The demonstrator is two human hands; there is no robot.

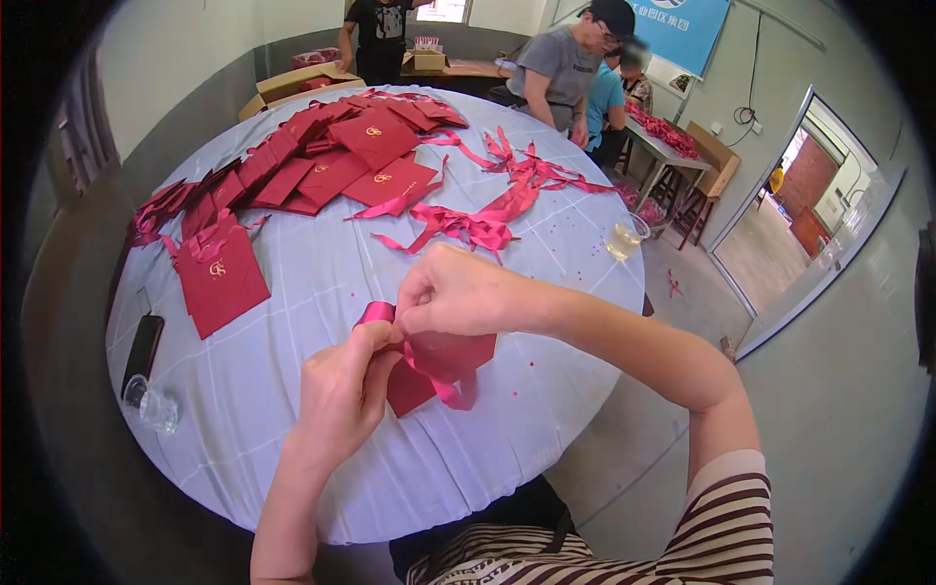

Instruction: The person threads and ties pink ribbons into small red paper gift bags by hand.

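Note:
A dark red paper bag (410,391) lies on the table in front of me, partly covered by my hands. Pink satin ribbon (374,312) loops up at its top edge, and a loose end hangs over its face. My left hand (338,388) is closed, thumb and fingers pinching the ribbon at the bag's edge. Just above and to the right, my right hand (458,291) is bent down in a pinch, its fingertips nearly meeting the left thumb. What the right fingertips grip is mostly hidden; it seems to be ribbon.
Red bags with gold emblems (375,134) pile up at the back left of the round table (322,497). Loose pink ribbons (468,226) lie beyond my hands. Plastic cups (626,237) and a black phone (143,353) sit near the edges. Several people (558,73) stand behind.

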